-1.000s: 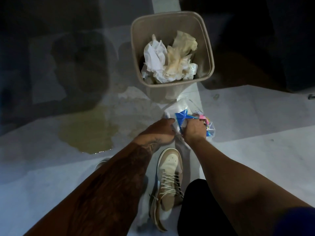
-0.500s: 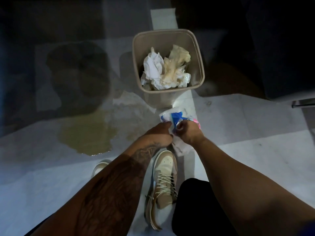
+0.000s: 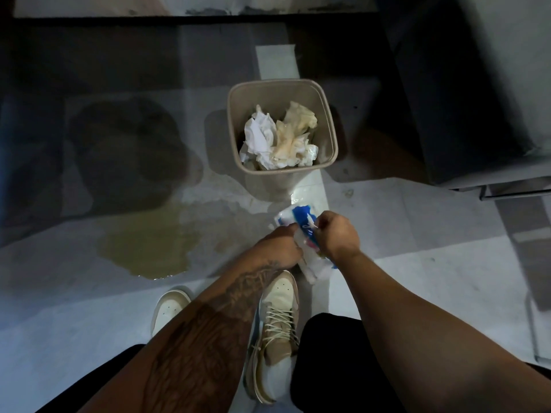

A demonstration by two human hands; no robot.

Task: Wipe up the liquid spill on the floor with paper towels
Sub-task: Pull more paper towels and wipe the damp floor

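A yellowish puddle point(image 3: 149, 248) lies on the pale tiled floor left of centre, with a thinner wet smear point(image 3: 226, 201) stretching toward the bin. In front of me both hands hold a white and blue plastic pack of paper towels point(image 3: 298, 217). My right hand point(image 3: 338, 234) grips the pack's upper part with curled fingers. My left hand point(image 3: 280, 245) pinches white paper at the pack's opening, its fingertips hidden between the pack and the right hand.
A beige waste bin point(image 3: 328, 126) stands just beyond the hands, holding crumpled white and yellow-stained towels point(image 3: 280, 141). My two tan sneakers point(image 3: 277, 329) stand on the floor below the hands. Dark furniture point(image 3: 465, 84) fills the right rear.
The view has pulled back and up, so the bin looks smaller and farther. Both hands stay on the pack, which has risen a little and shifted slightly right.
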